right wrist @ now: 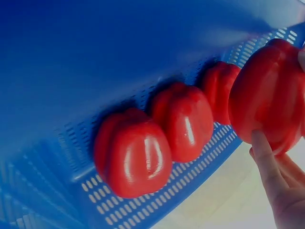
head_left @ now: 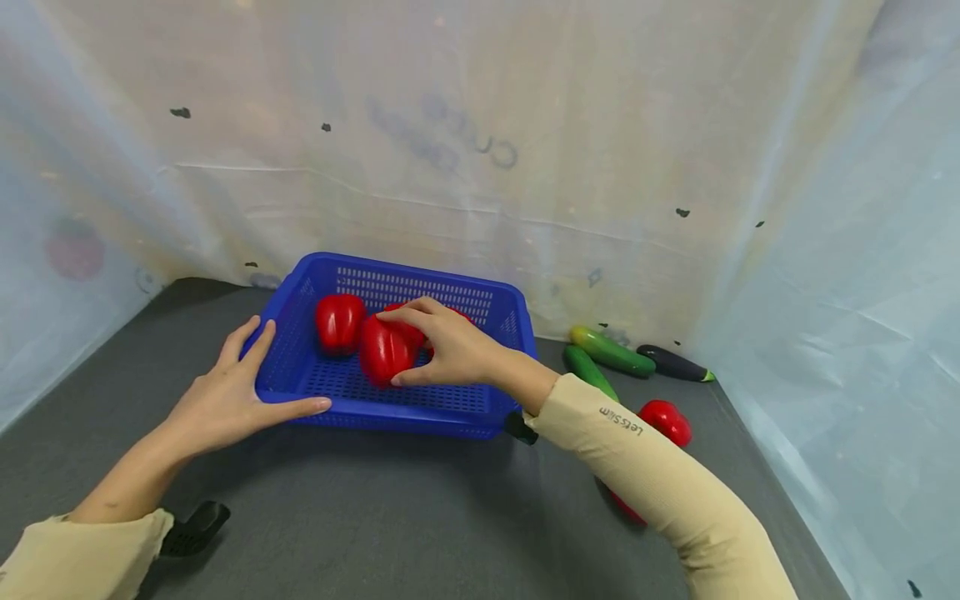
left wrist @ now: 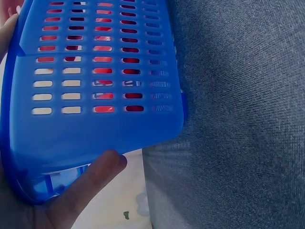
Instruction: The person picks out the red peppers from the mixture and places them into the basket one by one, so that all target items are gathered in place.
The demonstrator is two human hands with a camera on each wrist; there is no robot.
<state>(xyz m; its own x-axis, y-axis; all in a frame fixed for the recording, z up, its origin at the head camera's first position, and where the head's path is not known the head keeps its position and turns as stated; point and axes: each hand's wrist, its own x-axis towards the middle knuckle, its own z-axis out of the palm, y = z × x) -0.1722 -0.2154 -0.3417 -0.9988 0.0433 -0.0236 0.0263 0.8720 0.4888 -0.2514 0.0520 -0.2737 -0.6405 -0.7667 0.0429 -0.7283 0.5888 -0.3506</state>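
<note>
A blue plastic basket (head_left: 420, 422) with slotted walls stands on the dark tabletop. At its near left corner my left hand (head_left: 225, 404) holds the rim, thumb along the front edge and fingers on the left side. In the left wrist view a finger (left wrist: 95, 183) lies against the outer wall. My right hand (head_left: 453, 346) grips a glossy red bell pepper (head_left: 384, 352) between thumb and fingers, inside the basket's outline. Three other red bell peppers sit in the basket, among them one pepper (head_left: 340, 323) at the left; the right wrist view shows another pepper (right wrist: 183, 121) mid-row.
Right of the basket lie a yellow-green cucumber (head_left: 611, 350), a darker green cucumber (head_left: 588, 372), an eggplant (head_left: 675, 363) and a red bell pepper (head_left: 666, 422). Another red item (head_left: 628, 507) shows partly under my right sleeve. Plastic sheeting (head_left: 480, 167) hangs behind the table.
</note>
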